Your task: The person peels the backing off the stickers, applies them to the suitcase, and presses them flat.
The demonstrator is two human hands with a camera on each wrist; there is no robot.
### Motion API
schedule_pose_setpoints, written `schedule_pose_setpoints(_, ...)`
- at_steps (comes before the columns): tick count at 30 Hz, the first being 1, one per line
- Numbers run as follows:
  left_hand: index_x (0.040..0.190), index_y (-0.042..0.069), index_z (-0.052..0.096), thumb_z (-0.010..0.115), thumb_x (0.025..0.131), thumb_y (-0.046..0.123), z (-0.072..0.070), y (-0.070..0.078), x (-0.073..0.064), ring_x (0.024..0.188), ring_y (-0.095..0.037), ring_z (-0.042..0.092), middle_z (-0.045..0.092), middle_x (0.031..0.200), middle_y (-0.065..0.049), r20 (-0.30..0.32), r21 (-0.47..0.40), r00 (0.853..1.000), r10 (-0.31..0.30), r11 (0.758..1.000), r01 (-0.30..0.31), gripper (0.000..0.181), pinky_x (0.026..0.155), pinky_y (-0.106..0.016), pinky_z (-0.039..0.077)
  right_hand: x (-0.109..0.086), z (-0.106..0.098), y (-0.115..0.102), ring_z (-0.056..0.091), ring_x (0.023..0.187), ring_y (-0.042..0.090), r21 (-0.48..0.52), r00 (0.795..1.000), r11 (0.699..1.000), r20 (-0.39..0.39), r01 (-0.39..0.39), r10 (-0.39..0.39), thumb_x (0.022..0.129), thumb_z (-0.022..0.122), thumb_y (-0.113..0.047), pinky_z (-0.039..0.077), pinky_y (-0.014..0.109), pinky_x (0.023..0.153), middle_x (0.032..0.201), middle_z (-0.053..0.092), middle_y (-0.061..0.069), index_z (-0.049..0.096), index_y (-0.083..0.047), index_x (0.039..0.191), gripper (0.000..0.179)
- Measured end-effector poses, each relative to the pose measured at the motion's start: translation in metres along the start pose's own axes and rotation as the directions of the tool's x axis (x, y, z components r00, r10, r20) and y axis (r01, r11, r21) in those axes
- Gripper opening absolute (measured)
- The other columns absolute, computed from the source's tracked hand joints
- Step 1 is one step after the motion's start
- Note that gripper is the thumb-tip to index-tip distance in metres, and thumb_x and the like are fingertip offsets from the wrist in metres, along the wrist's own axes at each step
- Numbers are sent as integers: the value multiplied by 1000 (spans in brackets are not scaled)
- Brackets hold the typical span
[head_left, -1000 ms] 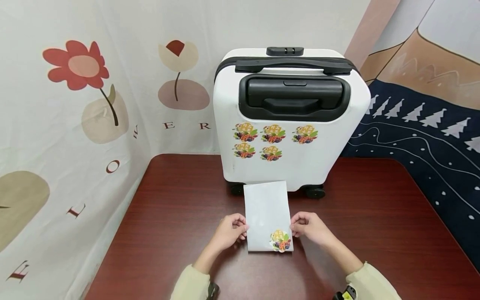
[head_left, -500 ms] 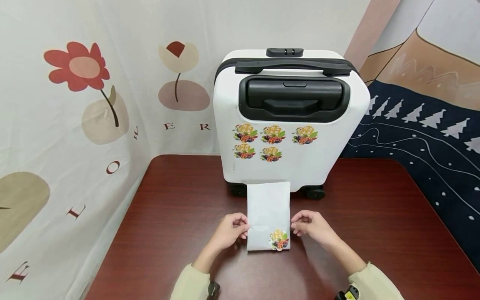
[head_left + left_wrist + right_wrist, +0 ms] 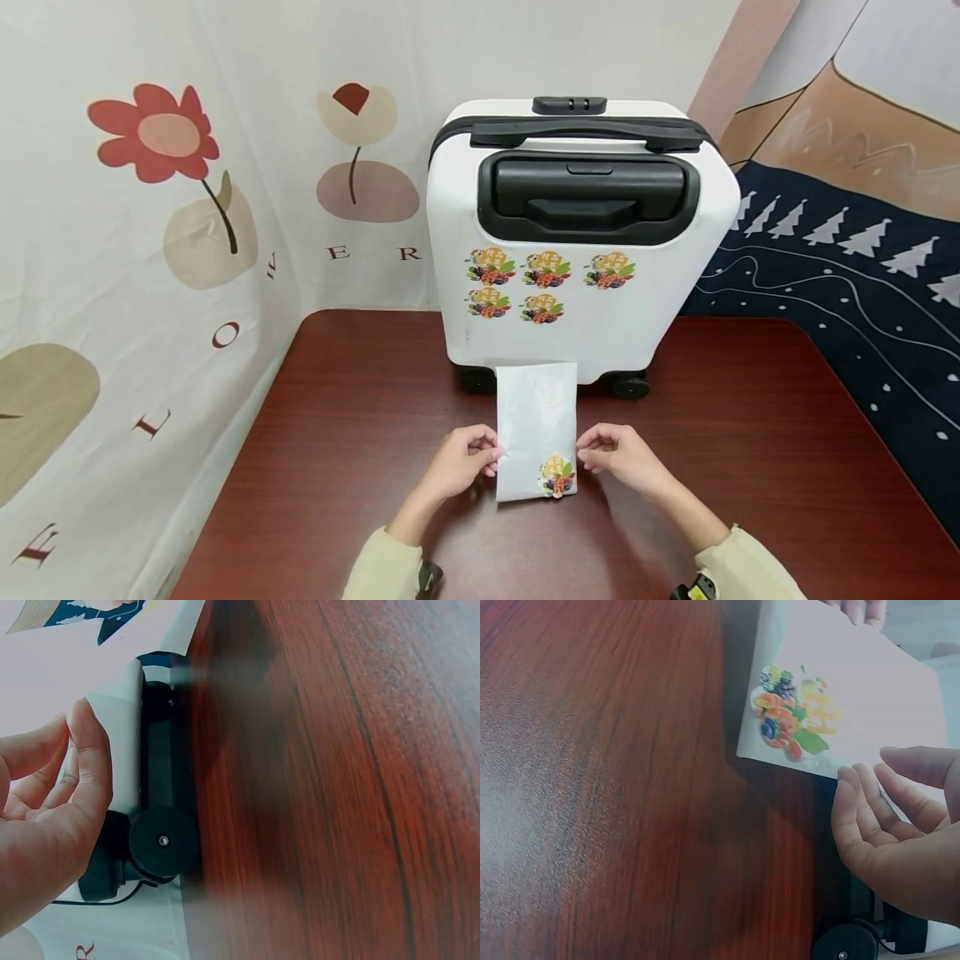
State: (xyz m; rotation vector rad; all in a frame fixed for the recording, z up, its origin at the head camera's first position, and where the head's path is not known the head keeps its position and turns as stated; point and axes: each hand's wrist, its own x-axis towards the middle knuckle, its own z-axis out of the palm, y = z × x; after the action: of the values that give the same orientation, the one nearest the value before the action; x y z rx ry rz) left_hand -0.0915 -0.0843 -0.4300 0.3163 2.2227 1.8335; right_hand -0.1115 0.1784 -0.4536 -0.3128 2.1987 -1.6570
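A white sticker sheet (image 3: 534, 412) is held up in front of the suitcase, one fruit-patterned sticker (image 3: 557, 476) at its lower right corner. My left hand (image 3: 463, 460) pinches the sheet's left edge between thumb and fingers. On the opposite edge, the curled fingers and thumb of my right hand (image 3: 618, 454) grip the sheet. The right wrist view gives a close look at the sticker (image 3: 789, 716) beside my right hand (image 3: 900, 825). Behind the sheet stands a white suitcase (image 3: 600, 333) with several matching stickers (image 3: 547, 269) in two rows.
The suitcase stands on a dark red wooden table (image 3: 345, 433), its black wheels (image 3: 628, 385) near the sheet's top. A white curtain (image 3: 247, 100) with flower prints hangs at the left and back. A dark blue printed cloth (image 3: 847, 300) covers the right side.
The sheet shifts and tilts slightly between the hands, its lower right corner rising a little. My right hand has come slightly left to the sheet's edge.
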Motion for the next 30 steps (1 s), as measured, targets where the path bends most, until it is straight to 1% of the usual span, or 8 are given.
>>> schedule_pose_setpoints(3,82,-15,54,54,85,-12,1,1,0,62,-29,58,58,70,-19,1,-3,1000,4,1000,-4,5,61,-49,50,1,3,2,57,63,19,-53,1000,998,6,19,-19,82,61,2,52,35,58,77,59,16,59,13,94,16)
schedule_pose_setpoints(7,82,-17,54,54,85,-11,2,2,0,62,-27,58,58,71,-20,6,-11,1000,13,1000,-13,6,61,-48,50,1,7,3,49,57,11,-108,1000,994,8,14,-13,81,61,3,46,26,50,71,56,8,61,10,93,13)
schedule_pose_setpoints(10,82,-17,53,54,85,-11,3,4,-1,62,-29,58,58,71,-21,8,-14,1000,22,1000,-22,6,61,-49,50,-1,10,-3,46,54,10,-120,1000,993,11,12,-11,80,60,7,42,24,47,68,53,6,60,11,90,11)
schedule_pose_setpoints(14,82,-16,54,54,84,-12,4,5,-1,61,-32,58,57,70,-22,12,-11,1000,21,1000,-21,5,61,-51,49,-7,15,-18,45,52,11,-131,1000,991,16,13,-11,79,57,11,40,24,45,65,50,6,58,13,87,8)
schedule_pose_setpoints(17,82,-16,54,54,84,-12,4,1,1,61,-33,58,57,71,-23,16,-11,1000,19,1000,-19,5,61,-51,49,-10,17,-25,45,52,10,-133,1000,991,19,26,-24,78,57,11,40,23,45,64,49,5,57,12,83,5)
schedule_pose_setpoints(19,82,-17,53,54,84,-12,4,-6,3,61,-33,58,58,71,-23,17,-17,1000,19,1000,-19,6,61,-51,49,-11,18,-26,45,52,11,-135,999,990,19,32,-29,78,57,11,40,22,45,63,49,5,56,10,81,3)
schedule_pose_setpoints(24,82,-15,54,56,84,-10,6,-22,8,61,-24,58,59,71,-18,16,-30,1000,25,999,-24,6,59,-45,51,-10,18,-24,47,53,11,-153,999,987,17,40,-38,79,59,9,41,22,46,63,51,7,57,9,77,3)
schedule_pose_setpoints(30,83,-13,56,58,84,-7,5,-26,9,59,-17,57,59,69,-13,8,-23,1000,22,999,-22,6,57,-40,52,-10,18,-25,48,55,12,-150,998,987,16,56,-54,79,60,9,44,26,48,68,55,11,57,10,77,4)
